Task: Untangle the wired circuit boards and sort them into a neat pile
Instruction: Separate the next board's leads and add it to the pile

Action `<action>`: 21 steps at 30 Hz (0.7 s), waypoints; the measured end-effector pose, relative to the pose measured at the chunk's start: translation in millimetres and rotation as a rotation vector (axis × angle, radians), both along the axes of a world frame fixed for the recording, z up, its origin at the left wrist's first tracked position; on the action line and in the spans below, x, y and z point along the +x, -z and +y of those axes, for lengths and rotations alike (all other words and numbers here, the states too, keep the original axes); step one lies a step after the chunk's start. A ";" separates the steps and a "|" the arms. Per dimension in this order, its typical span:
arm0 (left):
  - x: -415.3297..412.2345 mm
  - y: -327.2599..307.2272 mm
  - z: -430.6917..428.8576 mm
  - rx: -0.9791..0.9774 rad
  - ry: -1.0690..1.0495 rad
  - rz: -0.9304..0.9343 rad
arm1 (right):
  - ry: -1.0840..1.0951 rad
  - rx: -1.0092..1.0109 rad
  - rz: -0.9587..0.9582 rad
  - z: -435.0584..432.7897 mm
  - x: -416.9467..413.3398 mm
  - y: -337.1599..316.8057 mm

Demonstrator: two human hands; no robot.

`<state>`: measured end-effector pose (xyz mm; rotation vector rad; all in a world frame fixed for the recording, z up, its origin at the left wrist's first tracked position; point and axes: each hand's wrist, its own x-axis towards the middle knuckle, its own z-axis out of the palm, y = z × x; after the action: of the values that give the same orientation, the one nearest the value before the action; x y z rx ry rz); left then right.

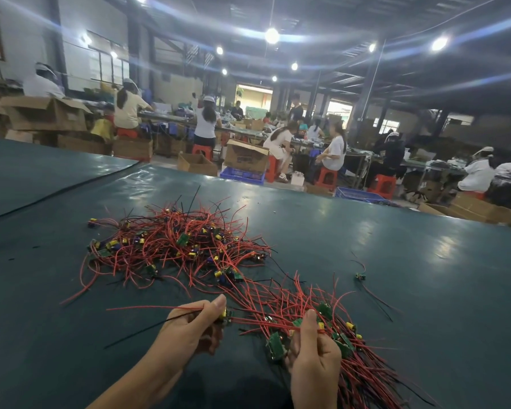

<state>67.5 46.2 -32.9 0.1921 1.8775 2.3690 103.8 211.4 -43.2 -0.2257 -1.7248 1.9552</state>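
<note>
Small green boards on red and black leads: a heap, a pile, two loose.
The tangled heap (pixel 177 246) sprawls ahead of you, wires looping every way. The sorted pile (pixel 363 376) lies at your right, leads roughly parallel. Your left hand (pixel 189 329) pinches a single board (pixel 226 315), its red lead stretched to your right hand (pixel 313 358). A stray board (pixel 360 276) lies well apart, farther right.

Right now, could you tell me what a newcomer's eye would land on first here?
The big tangle of red-wired circuit boards sprawls mid-table on the dark green mat. Nearer, the left hand pinches one board while the right hand pinches its red wire beside the second pile.
</note>
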 end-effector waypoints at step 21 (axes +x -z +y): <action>1.8 -0.6 1.8 -0.133 0.031 0.014 | -0.163 0.193 -0.097 -16.5 7.0 -1.0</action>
<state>69.3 48.0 -32.3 0.2242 2.0142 2.2193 110.8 194.8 -42.2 -0.1155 -2.0384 1.8997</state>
